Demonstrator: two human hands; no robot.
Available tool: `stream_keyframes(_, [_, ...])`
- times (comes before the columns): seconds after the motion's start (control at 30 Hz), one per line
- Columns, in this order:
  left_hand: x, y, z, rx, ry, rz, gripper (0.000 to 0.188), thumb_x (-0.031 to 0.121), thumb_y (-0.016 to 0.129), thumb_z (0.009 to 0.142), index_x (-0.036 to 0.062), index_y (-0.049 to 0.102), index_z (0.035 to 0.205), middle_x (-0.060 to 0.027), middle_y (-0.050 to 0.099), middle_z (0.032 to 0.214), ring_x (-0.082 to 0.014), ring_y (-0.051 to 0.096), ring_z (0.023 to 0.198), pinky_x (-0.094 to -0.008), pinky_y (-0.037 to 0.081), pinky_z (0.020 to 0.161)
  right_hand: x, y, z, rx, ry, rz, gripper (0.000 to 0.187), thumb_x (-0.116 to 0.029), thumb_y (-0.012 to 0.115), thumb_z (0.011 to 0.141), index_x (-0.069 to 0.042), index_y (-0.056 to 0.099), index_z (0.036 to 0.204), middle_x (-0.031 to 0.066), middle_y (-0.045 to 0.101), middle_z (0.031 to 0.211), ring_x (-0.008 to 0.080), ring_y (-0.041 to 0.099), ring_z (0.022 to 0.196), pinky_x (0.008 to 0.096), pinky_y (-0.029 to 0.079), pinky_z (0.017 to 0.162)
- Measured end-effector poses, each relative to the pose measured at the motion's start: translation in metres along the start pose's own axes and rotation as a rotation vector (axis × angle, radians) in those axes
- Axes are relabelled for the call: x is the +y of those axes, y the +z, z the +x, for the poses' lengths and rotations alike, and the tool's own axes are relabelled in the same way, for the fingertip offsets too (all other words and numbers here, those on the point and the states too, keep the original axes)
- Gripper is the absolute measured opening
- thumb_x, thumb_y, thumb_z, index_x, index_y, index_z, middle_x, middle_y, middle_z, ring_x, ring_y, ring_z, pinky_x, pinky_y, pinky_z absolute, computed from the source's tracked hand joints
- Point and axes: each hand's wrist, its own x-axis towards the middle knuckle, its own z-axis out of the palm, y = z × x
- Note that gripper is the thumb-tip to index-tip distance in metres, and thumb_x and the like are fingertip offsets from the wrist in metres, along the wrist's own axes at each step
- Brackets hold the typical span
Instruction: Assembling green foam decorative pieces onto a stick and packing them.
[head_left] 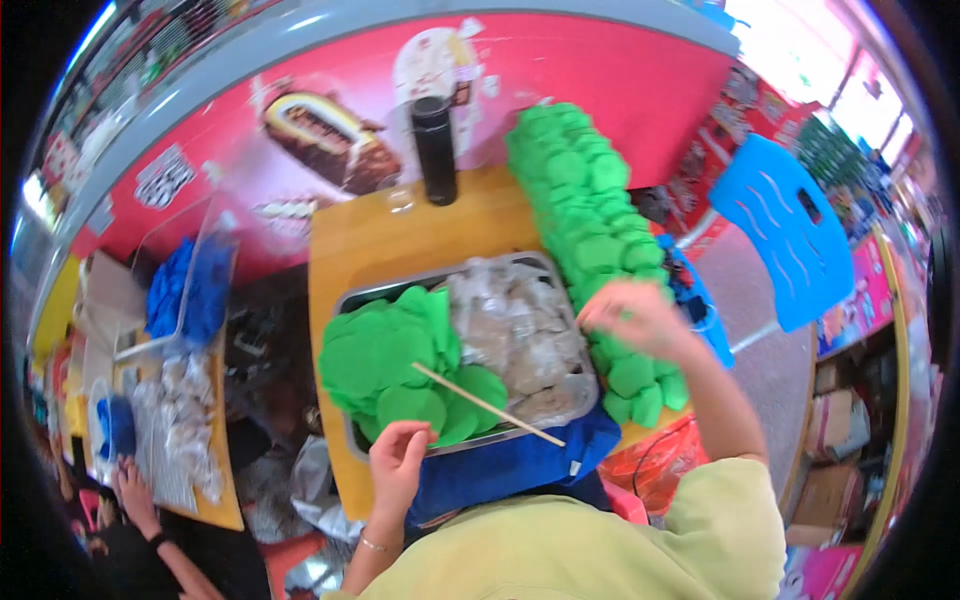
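Note:
A metal tray [575, 390] lies before me on the yellow wooden table, its left half heaped with thin green discs [375, 345]. Small clear plastic bags of something brownish [520, 330] fill the right half. Across the discs and the tray's near rim rests a pale thin stick [490, 404]. My left hand [396, 468] is by the tray's near left edge, thumb and fingertips together; whatever they pinch is too small to make out. Over the long row of green pieces [590, 215] on the right hovers my right hand [640, 318], fingers curled and blurred.
A black bottle [434, 150] and a small clear glass [401, 200] stand at the table's back. Blue cloth [450, 490] lies over my lap. Rightward are a blue chair [785, 230] and an orange plastic bag [660, 465]. Another person's hand [135, 495] works at a left table.

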Motion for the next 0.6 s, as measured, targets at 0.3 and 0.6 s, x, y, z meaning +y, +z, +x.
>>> stream_keyframes(0.3, [-0.016,0.011,-0.032,-0.173,0.259,0.287,0.008,0.0,0.059,0.083,-0.0004,0.06,0.091,-0.0085,0.06,0.086,-0.0149,0.06,0.08,-0.0235,0.047,0.072,-0.044,0.098,-0.111,-0.523,0.114,0.381,0.019,-0.025,0.061,0.083,-0.006,0.059,0.087,0.0104,0.062,0.077,0.0258,0.061,0.072,0.0351,0.046,0.065])
stream_keyframes(0.6, [-0.028,-0.006,-0.072,-0.311,0.581,0.822,0.022,0.006,0.07,0.069,0.0047,0.061,0.088,-0.0117,0.058,0.103,-0.0308,0.053,0.101,-0.0396,0.044,0.085,-0.057,0.146,-0.138,-0.447,-0.032,0.046,0.017,-0.026,0.06,0.081,-0.01,0.058,0.087,0.0102,0.059,0.08,0.0285,0.059,0.081,0.0413,0.047,0.068])
